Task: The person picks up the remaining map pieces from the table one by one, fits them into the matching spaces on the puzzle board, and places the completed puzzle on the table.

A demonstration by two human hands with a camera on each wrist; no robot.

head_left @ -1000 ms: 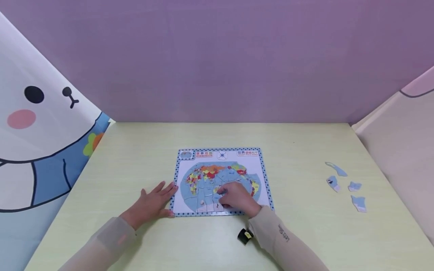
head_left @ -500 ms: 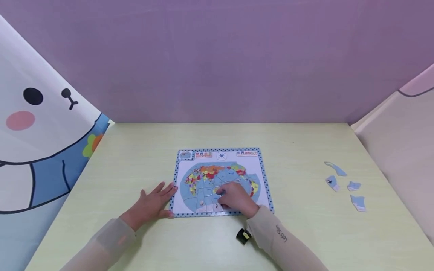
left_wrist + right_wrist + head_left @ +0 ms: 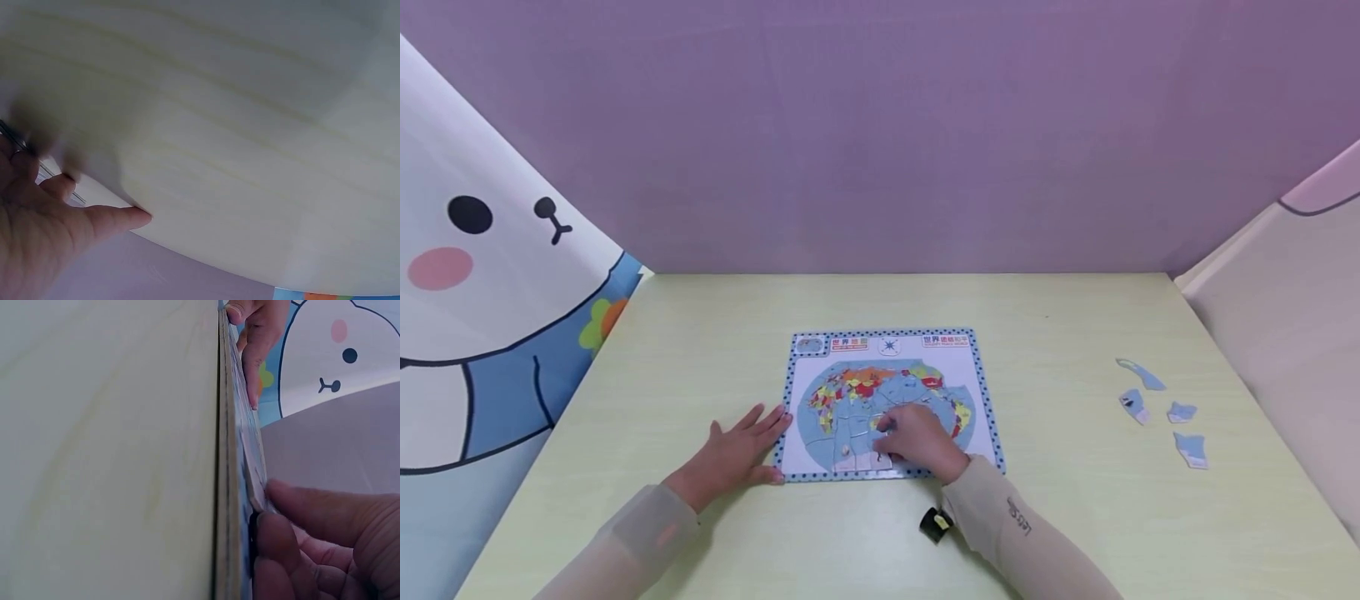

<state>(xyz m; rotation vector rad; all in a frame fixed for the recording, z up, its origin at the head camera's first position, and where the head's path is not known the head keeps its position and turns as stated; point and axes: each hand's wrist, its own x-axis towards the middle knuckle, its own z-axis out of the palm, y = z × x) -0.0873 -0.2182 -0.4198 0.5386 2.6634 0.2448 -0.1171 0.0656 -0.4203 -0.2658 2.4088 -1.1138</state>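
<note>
Head view: 1x puzzle bd [image 3: 802, 375], flat on bench [image 3: 1060, 333]; world-map oval, dotted blue border, fitted pcs. Your L grip [image 3: 730, 458]: released, fingers spread, tips touching bd's L edge. Your R grip [image 3: 925, 437]: fingers bent, tips over bd's lower middle; what they pinch is mostly hidden here. 4x loose pcs, all well R of bd: long curved pc [image 3: 1141, 374], pc w/ dark print [image 3: 1134, 406], small pc [image 3: 1182, 412], squarish pc [image 3: 1191, 451]. 1x blk item [image 3: 936, 524], yellow mark, just in front of bd, beside your R sleeve [image 3: 1015, 525]. Purple cloth [image 3: 910, 142] behind bd; cartoon-print cloth [image 3: 497, 292] well L of bd.

L wrist view: your L grip, thumb extended, other fingers partly in shadow by bd's edge; bench fills most of view.

R wrist view: bd edge-on. Your R grip pinches pale pc [image 3: 251, 469] btwn thumb & index, pc tilted at bd's surface. Your L grip at bd's far end.
</note>
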